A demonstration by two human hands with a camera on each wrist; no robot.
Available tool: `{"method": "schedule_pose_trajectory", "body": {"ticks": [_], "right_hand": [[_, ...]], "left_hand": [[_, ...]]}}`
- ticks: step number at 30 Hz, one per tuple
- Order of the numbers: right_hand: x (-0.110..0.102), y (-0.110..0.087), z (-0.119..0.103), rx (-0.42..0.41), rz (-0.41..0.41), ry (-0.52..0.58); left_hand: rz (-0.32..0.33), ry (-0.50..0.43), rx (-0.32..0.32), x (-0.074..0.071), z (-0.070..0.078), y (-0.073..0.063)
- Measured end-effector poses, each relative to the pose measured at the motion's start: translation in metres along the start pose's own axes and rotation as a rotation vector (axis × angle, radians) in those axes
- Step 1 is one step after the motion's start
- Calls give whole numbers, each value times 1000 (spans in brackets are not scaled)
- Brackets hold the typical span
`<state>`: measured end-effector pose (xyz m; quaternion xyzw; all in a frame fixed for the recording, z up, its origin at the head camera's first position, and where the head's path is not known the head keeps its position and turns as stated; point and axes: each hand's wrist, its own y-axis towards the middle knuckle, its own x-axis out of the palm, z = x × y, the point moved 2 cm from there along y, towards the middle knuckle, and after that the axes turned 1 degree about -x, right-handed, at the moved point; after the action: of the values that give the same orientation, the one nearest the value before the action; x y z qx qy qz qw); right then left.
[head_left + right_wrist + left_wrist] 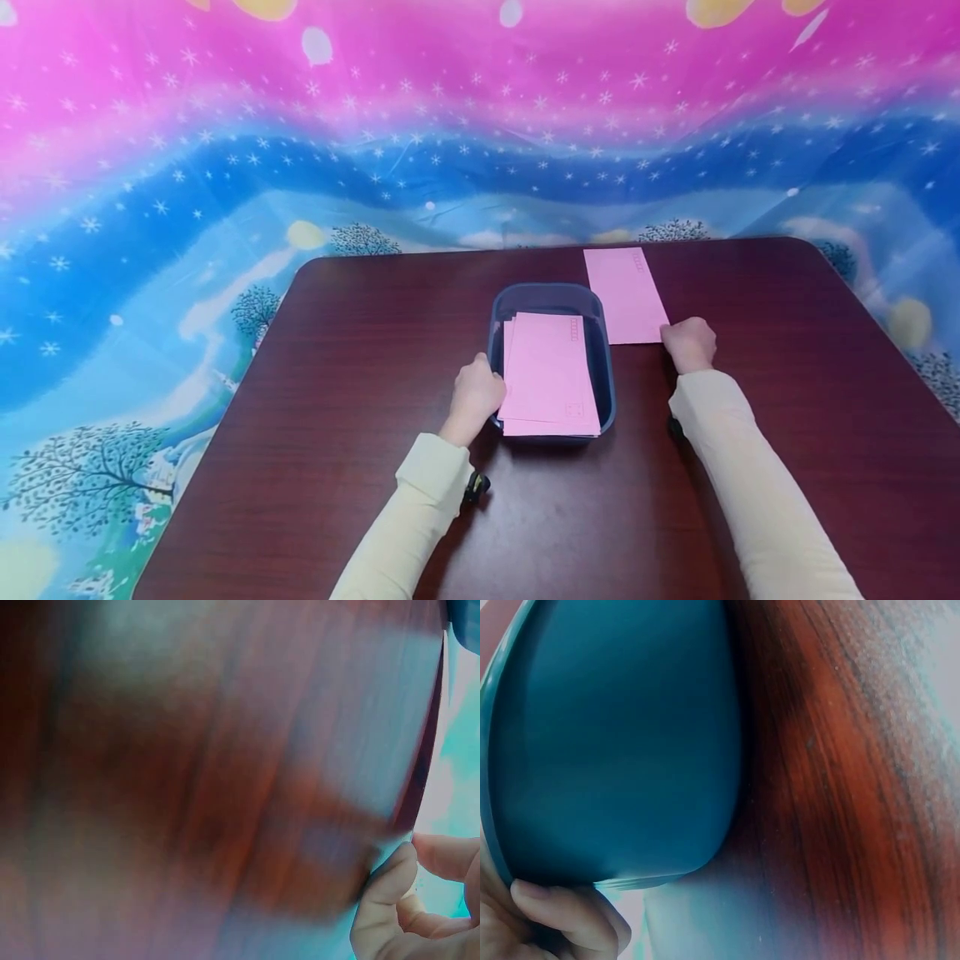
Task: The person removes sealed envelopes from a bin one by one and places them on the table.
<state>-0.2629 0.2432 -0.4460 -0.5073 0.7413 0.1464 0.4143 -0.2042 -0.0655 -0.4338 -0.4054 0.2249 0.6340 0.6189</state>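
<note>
A dark blue rectangular bin (542, 298) stands on the table, holding a stack of pink envelopes (546, 371). At the bin's left side, my left hand (477, 390) grips the rim. In the left wrist view its thumb and fingers (570, 919) are at the edge of the blue wall (619, 742). To the right of the bin is a single pink envelope (624, 293), its near right corner pinched by my right hand (690, 345). The right wrist view shows thumb and forefinger meeting at that corner, with the other fingers curled.
The brown wooden table (360, 333) has rounded far corners. Behind it hangs a pink and blue cloth backdrop (450, 108) printed with snowflakes and trees. The single envelope reaches close to the table's far edge.
</note>
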Motion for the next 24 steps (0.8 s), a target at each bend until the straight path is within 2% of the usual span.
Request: {"method": "schedule_pose_trajectory", "body": {"ticks": [6, 8, 12, 15, 18, 21, 24], "right_hand": [[0, -1, -2, -21, 2, -29], [-1, -3, -7, -55, 14, -44], [-4, -14, -19, -179, 64, -42], [-4, -31, -30, -279, 81, -17], [-1, -56, -39, -357, 58, -2], [4, -86, -45, -427, -28, -16], [10, -113, -49, -490, -122, -80]], "left_hand": [[5, -4, 6, -1, 1, -1], [7, -2, 7, -1, 0, -1], [12, -11, 0, -1, 0, -1], [22, -15, 8, -1, -1, -1], [38, -11, 26, 0, -1, -2], [53, -15, 34, 0, -1, -3], [64, -25, 39, 0, 1, -4]]}}
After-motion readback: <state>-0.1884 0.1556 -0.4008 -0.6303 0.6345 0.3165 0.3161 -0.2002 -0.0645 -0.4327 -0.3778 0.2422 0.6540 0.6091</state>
